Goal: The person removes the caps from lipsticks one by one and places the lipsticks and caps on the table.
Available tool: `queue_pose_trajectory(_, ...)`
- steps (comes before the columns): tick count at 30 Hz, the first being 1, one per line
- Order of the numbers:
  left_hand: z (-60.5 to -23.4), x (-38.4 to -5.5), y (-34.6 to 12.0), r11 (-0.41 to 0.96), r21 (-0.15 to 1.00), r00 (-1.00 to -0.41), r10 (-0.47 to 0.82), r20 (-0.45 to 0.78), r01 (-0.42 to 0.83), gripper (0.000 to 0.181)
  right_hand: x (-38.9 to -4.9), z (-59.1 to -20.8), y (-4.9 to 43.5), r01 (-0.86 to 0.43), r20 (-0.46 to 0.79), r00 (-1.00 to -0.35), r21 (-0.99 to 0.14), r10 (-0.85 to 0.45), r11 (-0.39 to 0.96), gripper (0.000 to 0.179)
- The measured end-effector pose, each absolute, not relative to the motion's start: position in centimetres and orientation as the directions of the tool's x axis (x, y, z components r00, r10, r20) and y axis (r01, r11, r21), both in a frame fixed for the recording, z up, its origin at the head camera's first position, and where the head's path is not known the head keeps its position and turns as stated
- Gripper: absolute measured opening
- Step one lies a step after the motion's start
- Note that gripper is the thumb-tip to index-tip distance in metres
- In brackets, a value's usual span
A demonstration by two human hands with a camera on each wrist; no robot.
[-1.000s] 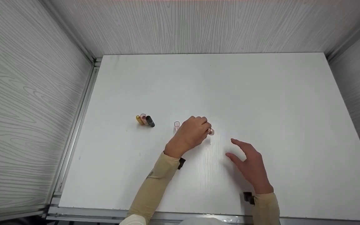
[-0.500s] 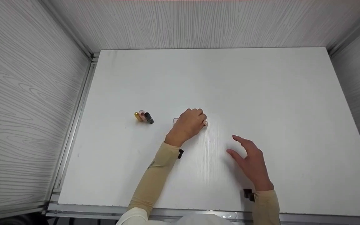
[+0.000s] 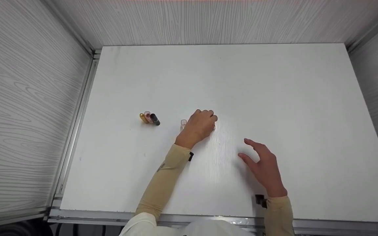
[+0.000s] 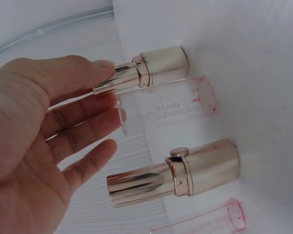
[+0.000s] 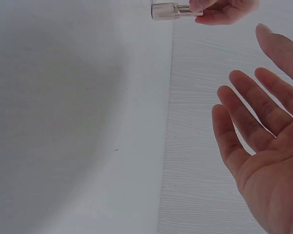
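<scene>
My left hand pinches a shiny gold lipstick tube by its narrower end, between the thumb and a finger partly hidden behind. The tube's wide end is at the white table. Right beside it stands a clear cap with lettering and a pinkish end. A second gold lipstick tube stands by the hand's loose fingers, and another clear, pink-tinged cap shows at the lower edge of the left wrist view. My right hand hovers over the table, fingers spread and holding nothing.
Left of the hands, a small group stands close together: a gold tube, a clear pinkish tube and a black tube. Wood-grained panels enclose the white table at the back and sides.
The head view has tilted, so the table sits higher in it. My left hand has shifted slightly left with the lipstick tube, closer to the clear cap. My right hand stays nearly still.
</scene>
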State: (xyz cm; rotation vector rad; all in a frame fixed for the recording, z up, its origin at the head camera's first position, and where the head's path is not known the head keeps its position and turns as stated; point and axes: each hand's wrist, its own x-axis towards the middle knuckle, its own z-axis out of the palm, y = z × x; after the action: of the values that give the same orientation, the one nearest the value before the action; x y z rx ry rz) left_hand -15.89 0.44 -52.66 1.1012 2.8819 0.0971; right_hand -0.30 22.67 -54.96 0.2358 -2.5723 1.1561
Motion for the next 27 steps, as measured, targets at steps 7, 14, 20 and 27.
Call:
queue_pose_trajectory(7, -53.4, -15.9, 0.5, 0.747, 0.126, -0.750, 0.661, -0.028, 0.653, 0.022, -0.2, -55.0, 22.6, -0.288, 0.357, -0.934, -0.706, -0.026, 0.647, 0.052)
queue_pose_trajectory(14, -52.4, -16.1, 0.1, 0.751, 0.141, -0.755, 0.655, -0.028, 0.645, 0.029, -0.4, -54.5, 22.7, -0.281, 0.347, -0.937, -0.708, -0.028, 0.648, 0.049)
queue_pose_trajectory(20, -51.1, -15.9, -1.2, 0.778, 0.147, -0.785, 0.619, -0.021, 0.610, 0.034, -0.5, -54.1, 22.4, -0.269, 0.326, -0.945, -0.709, -0.035, 0.652, 0.047)
queue_pose_trajectory(27, -50.3, -15.1, -3.1, 0.783, 0.163, -0.796, 0.605, 0.019, 0.600, 0.032, -0.3, -54.1, 22.1, -0.259, 0.304, -0.952, -0.720, -0.043, 0.644, 0.045)
